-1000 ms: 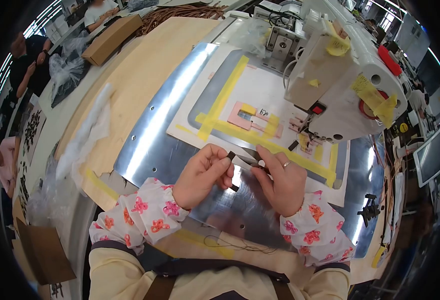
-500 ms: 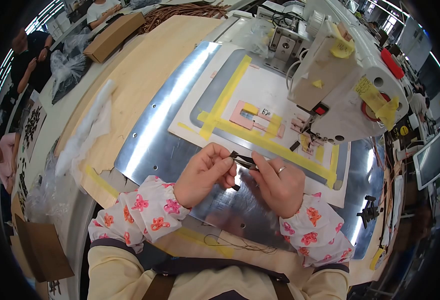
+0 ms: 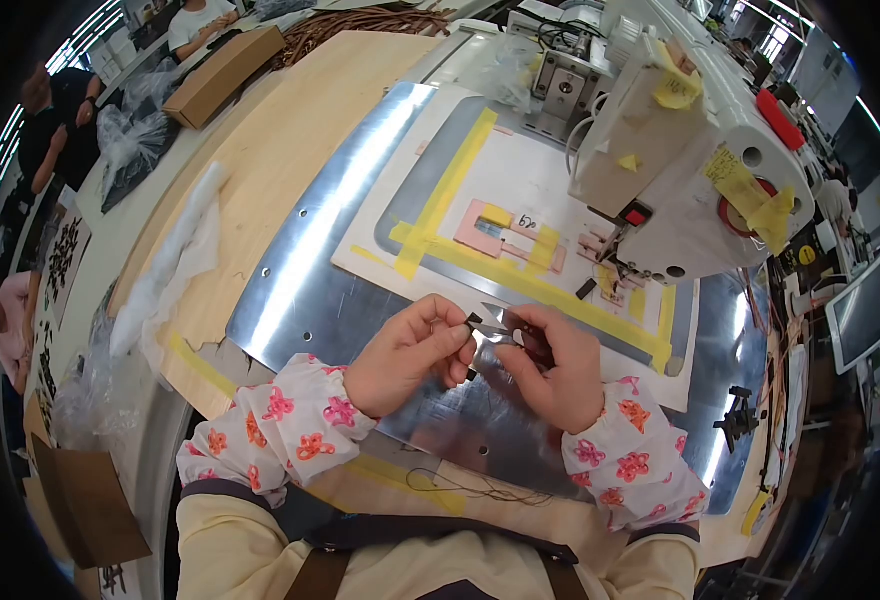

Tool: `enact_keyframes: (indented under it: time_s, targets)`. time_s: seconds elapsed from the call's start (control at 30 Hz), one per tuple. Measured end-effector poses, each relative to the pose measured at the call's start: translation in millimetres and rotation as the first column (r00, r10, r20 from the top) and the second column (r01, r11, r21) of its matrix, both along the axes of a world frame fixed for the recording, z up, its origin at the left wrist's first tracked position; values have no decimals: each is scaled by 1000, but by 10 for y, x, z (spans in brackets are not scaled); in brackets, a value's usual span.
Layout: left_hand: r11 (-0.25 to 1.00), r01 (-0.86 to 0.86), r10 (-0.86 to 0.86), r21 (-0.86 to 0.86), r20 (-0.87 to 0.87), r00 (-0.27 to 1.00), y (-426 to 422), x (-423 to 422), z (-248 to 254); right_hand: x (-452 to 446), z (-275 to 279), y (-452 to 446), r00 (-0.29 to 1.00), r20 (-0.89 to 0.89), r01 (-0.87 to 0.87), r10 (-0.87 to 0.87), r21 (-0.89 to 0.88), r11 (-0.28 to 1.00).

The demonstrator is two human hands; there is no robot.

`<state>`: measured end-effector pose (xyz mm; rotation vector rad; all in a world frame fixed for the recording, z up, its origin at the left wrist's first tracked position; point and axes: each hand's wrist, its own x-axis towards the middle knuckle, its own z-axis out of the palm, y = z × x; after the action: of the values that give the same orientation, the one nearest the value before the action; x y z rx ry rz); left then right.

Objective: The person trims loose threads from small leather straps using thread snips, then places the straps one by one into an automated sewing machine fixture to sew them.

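My left hand [image 3: 410, 358] is closed, pinching a small black strip [image 3: 474, 320] between thumb and fingers. One end of the strip sticks out above the fingertips and another dark end shows below them; the middle is hidden. Thread snips [image 3: 490, 322] sit in my right hand [image 3: 558, 368], which is closed around them, their silver blades apart and pointing at the strip's upper end. Whether the blades touch the strip I cannot tell. Both hands are over the shiny metal plate [image 3: 360, 330] in front of the sewing machine [image 3: 650, 150].
A white template sheet [image 3: 370, 235] with yellow tape lies under the machine head, a small black piece [image 3: 586, 289] on it. A black clip-like part [image 3: 737, 418] rests at right. Loose thread [image 3: 480, 488] lies near my body. Other people sit at the left table.
The black strip spanned both hands before; now only my left hand holds it. My right hand has turned, and the snips' blades show spread apart toward my left fingers.
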<state>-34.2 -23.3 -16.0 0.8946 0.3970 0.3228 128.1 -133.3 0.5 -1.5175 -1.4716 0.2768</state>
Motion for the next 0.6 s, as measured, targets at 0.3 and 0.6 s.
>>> enact_keyframes:
  time_s: [0.3,0.6]
  targets:
    - [904,354,-334,-238,119,935,23,-5,-32,79,28,2,951,-196,-263,238,-114,958]
    - [951,214,-188,225,-129,974,-78,-2,31,3,4,12,964,-266,-67,4,-228,971]
